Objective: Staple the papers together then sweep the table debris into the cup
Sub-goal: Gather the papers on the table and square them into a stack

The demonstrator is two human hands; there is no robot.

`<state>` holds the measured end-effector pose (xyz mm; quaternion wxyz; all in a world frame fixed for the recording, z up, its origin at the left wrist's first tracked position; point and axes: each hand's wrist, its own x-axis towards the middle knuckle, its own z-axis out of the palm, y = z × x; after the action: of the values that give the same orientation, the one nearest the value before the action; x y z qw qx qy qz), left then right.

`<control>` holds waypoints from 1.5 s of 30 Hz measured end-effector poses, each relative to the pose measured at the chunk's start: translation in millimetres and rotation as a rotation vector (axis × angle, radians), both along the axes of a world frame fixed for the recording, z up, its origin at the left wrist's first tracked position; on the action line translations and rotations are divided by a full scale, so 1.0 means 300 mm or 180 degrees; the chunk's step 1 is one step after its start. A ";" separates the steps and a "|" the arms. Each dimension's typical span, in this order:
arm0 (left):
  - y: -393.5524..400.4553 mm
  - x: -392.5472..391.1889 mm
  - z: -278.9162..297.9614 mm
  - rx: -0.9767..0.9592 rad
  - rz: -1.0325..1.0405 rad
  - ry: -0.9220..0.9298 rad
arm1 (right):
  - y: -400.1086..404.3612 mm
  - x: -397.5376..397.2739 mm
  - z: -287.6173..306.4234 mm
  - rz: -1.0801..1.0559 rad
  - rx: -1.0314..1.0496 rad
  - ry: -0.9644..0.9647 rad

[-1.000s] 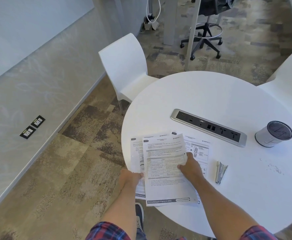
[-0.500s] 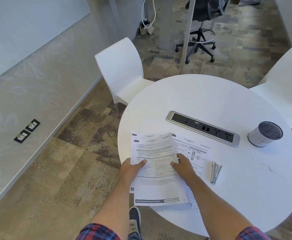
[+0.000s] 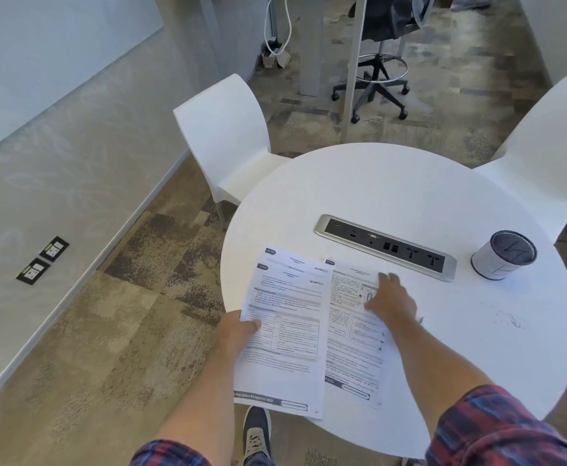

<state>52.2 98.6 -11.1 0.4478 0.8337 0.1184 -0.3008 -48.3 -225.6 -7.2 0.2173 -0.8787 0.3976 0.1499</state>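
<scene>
Two overlapping printed papers (image 3: 288, 331) hang over the near-left edge of the round white table (image 3: 409, 183), and my left hand (image 3: 238, 334) grips them at their left side. A third printed sheet (image 3: 352, 351) lies flat on the table beside them. My right hand (image 3: 391, 297) rests on the upper part of that sheet with its fingers spread. The stapler is almost wholly hidden behind my right forearm; only a grey sliver (image 3: 420, 319) shows. A white cup (image 3: 503, 255) with a dark inside stands at the right. Small specks of debris (image 3: 510, 319) lie in front of the cup.
A silver power strip (image 3: 386, 245) is set into the table's middle. White chairs stand at the far left (image 3: 225, 139) and the far right (image 3: 544, 136). A black office stool (image 3: 379, 62) and a metal post stand beyond. My shoe (image 3: 256, 432) is under the table edge.
My right hand has let go of the stack and moved right onto the third sheet. My left hand now holds the two sheets alone, shifted left. The stapler has become hidden.
</scene>
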 end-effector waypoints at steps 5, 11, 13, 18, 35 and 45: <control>-0.015 -0.014 -0.004 0.0182 -0.0013 0.0063 | -0.077 0.028 -0.003 0.0025 0.0033 0.0488; 0.002 -0.009 -0.010 -0.0152 0.0273 0.0045 | -0.104 0.043 -0.009 0.0188 -0.0090 0.0613; 0.013 0.000 -0.005 -0.0211 0.0373 0.0020 | -0.113 0.038 -0.009 0.0200 -0.0099 0.0600; 0.031 0.032 0.004 -0.0432 0.0684 -0.0038 | -0.110 0.019 -0.023 0.0147 -0.0164 0.0461; -0.023 0.088 0.069 0.0309 0.0579 -0.0695 | -0.103 0.045 0.139 -0.0291 0.4556 -0.2061; -0.055 0.057 0.080 -0.0628 -0.0024 0.0201 | 0.025 0.164 0.153 -0.0990 0.3334 -0.2472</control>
<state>69.4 82.1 12.9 0.5226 0.7760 0.0992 -0.3388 0.8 -218.0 38.8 0.7616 -0.5798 0.2872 -0.0371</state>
